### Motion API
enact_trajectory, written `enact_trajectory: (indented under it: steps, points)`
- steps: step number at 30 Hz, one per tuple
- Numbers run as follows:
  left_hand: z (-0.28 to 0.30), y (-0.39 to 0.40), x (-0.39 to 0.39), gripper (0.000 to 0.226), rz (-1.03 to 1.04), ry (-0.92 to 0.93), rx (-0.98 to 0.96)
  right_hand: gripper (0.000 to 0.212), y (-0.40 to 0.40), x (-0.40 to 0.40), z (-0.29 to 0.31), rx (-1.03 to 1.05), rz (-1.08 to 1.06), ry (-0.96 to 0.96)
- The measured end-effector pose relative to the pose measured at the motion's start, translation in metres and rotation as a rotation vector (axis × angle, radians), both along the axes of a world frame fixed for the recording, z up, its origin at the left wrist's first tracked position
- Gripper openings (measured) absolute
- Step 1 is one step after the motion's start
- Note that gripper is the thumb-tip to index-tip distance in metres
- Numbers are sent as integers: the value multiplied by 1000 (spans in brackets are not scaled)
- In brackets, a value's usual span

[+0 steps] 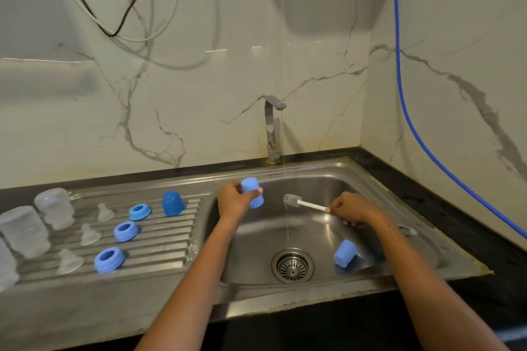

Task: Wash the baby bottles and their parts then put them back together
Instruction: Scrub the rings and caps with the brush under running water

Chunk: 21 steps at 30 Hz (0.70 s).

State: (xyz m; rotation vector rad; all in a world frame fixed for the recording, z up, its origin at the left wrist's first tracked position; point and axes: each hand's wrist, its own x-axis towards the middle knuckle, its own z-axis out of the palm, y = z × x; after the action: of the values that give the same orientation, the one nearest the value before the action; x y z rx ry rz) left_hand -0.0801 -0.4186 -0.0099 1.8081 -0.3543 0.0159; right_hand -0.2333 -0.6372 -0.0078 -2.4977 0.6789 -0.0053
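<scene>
My left hand [235, 200] grips a light blue bottle cap [252, 192] over the left side of the sink basin [319, 179]. My right hand [352, 209] holds a white-handled bottle brush [302, 202], its grey bristle head pointing left toward the cap, a short gap apart. A second light blue cap [345, 253] lies on its side in the basin, right of the drain [293, 266]. On the drainboard [162, 239] sit a dark blue cap [172, 203], three blue collar rings [125, 231], three clear nipples [89, 234] and clear bottles [24, 231].
A thin stream of water runs from the tap [272, 128] into the basin between my hands. A blue hose [422, 139] hangs along the right wall. Black and white cables [125, 11] hang at the upper left. Dark countertop [422, 196] borders the sink.
</scene>
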Motion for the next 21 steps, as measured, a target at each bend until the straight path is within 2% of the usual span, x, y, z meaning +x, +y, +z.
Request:
enact_trajectory:
  steps: [2,4,7,11,17,21]
  points:
    - [-2,3,-3,26,66,243,-252,24,7,0,0,58,73,-45]
    - [-9,7,-2,35,53,453,-443,22,18,3,1,147,139,-130]
    - [-14,12,3,52,8,601,-551,20,29,5,4,305,180,-262]
    - [-20,19,17,53,-6,648,-643,20,33,8,6,326,260,-273]
    - [-30,14,29,52,-26,642,-560,14,43,17,-5,332,348,-267]
    - [-36,9,31,51,-90,641,-550,21,52,20,-12,254,330,-296]
